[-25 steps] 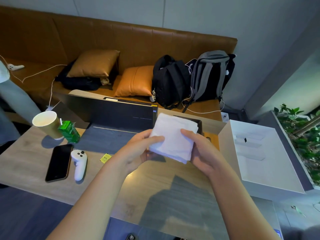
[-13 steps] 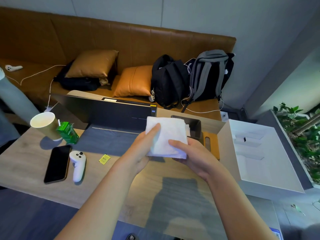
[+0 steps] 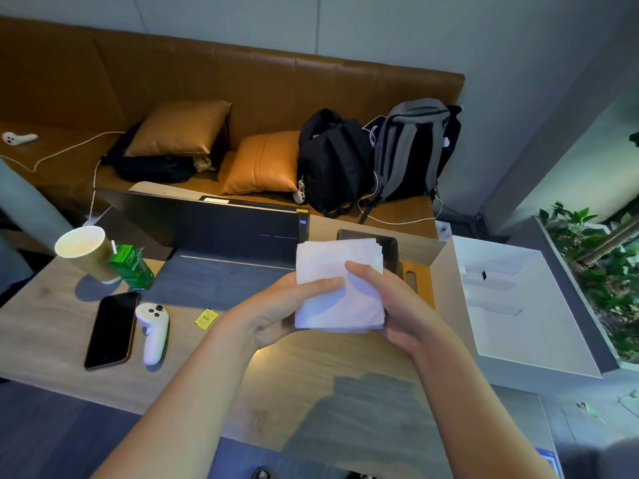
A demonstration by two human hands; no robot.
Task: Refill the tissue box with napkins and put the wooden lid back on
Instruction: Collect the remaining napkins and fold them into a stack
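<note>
The left hand (image 3: pixel 276 312) and the right hand (image 3: pixel 394 305) together hold a thick white stack of folded paper napkins (image 3: pixel 339 288) above the pale wooden tabletop (image 3: pixel 311 375), each thumb laid across the top sheet and the other fingers curled underneath, so both hands are closed around the stack and neither is free. Taking the stack as the landmark: just beyond its far right corner, and partly hidden by it, stands the dark rectangular tissue box (image 3: pixel 387 243), its top open; whether anything already lies inside cannot be told from here. Directly right of the stack, beside the box, a flat orange-brown wooden lid with an oblong slot (image 3: pixel 415 281) lies on the table, mostly covered by the right hand. Farther right sits a large shallow white cardboard tray (image 3: pixel 536 305); to the far left lie a black smartphone (image 3: pixel 110 330) and a white handheld controller (image 3: pixel 152 326). The step in hand looks to be the refill itself: the napkins are gathered and squared but not yet in the box, and the lid is off. The next move would call for carrying the stack a short way forward and right, lining its edges up with the opening, and lowering it in flat so the sheets do not catch on the rim.
</note>
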